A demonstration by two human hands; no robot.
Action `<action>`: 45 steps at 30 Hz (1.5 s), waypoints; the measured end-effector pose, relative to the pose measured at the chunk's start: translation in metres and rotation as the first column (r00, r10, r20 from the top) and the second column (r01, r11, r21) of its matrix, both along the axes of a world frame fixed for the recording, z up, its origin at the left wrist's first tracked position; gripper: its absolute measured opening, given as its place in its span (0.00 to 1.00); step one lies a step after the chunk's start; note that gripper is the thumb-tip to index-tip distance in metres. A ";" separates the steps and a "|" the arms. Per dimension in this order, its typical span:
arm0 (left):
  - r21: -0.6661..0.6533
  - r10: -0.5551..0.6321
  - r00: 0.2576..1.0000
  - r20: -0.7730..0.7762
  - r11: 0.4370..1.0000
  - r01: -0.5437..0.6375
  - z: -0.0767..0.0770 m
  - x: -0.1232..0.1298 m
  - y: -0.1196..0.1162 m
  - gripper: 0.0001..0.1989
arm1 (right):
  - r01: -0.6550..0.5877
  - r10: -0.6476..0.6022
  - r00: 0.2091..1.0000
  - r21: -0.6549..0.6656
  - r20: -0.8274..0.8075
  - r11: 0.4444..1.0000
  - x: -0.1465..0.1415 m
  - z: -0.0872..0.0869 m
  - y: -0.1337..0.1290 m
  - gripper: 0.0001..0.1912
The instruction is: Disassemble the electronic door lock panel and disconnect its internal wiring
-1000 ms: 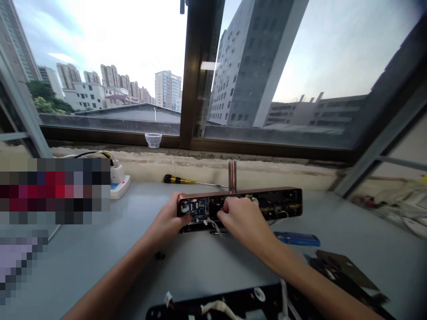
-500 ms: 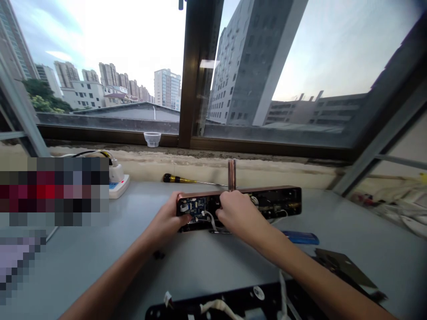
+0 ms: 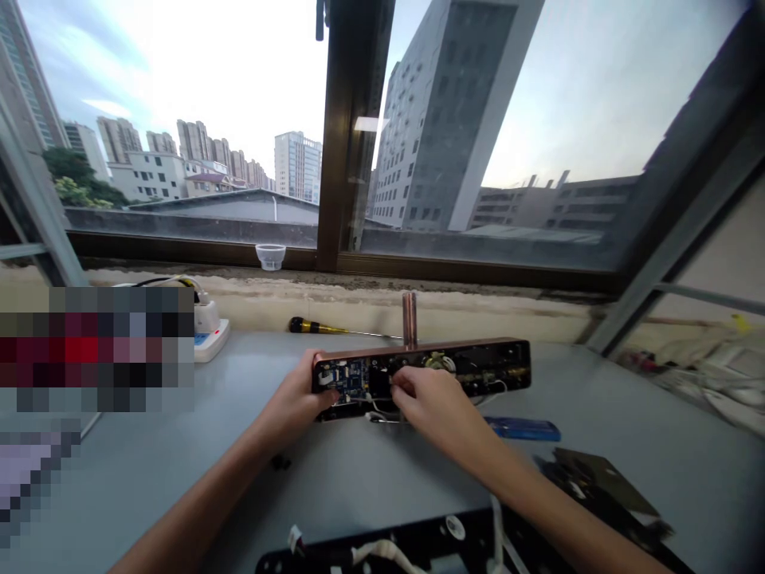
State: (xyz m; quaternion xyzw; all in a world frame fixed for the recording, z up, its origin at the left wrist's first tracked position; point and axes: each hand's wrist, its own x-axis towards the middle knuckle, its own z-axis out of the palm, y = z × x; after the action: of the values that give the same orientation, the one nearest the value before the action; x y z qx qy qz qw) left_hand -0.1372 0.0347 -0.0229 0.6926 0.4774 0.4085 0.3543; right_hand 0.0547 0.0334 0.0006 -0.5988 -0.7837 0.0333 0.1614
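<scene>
A long, open housing [image 3: 508, 363] with a copper-coloured edge stands on the table, its black inside facing me. My left hand [image 3: 302, 391] grips its left end, thumb against the blue circuit board [image 3: 352, 379] mounted inside. Over the middle of the housing, my right hand [image 3: 427, 395] has its fingertips pinched together; whatever sits between them is too small to make out. A thin white cable [image 3: 382, 405] runs from the board towards this hand. Behind the housing rises a copper-coloured tube [image 3: 409, 319]. A round part [image 3: 441, 363] shows just past my right knuckles.
A screwdriver [image 3: 316, 327] lies behind the housing, and a blue-handled tool [image 3: 526, 429] lies in front. Nearest me is a black panel [image 3: 370, 550] with cables. Dark flat parts [image 3: 610, 482] lie at right, a power strip [image 3: 212, 341] at left. A clear cup [image 3: 271, 257] stands on the sill.
My right hand has shifted slightly down from the housing's upper edge, uncovering the tube's base and more of the round part. The left hand keeps its hold. The whole view has shifted a little.
</scene>
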 end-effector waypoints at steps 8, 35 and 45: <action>-0.013 0.016 1.000 -0.010 1.000 -0.016 0.000 0.001 0.000 0.18 | 0.066 -0.068 0.994 -0.030 -0.082 0.997 0.005 0.000 0.006 0.08; -0.028 -0.096 0.995 0.028 0.995 0.097 0.003 -0.004 0.004 0.16 | -0.031 0.032 0.998 0.006 -0.053 0.999 0.006 0.006 0.014 0.08; -0.034 -0.065 0.998 -0.008 0.997 0.065 0.002 -0.005 0.004 0.17 | -0.167 0.167 0.941 0.023 -0.295 0.986 0.017 -0.010 0.012 0.08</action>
State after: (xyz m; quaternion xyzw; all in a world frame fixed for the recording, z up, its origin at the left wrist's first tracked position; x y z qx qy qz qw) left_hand -0.1426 0.0384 -0.0207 0.7034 0.4630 0.3855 0.3770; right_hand 0.0718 0.0451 -0.0092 -0.5187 -0.7986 0.1369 0.2727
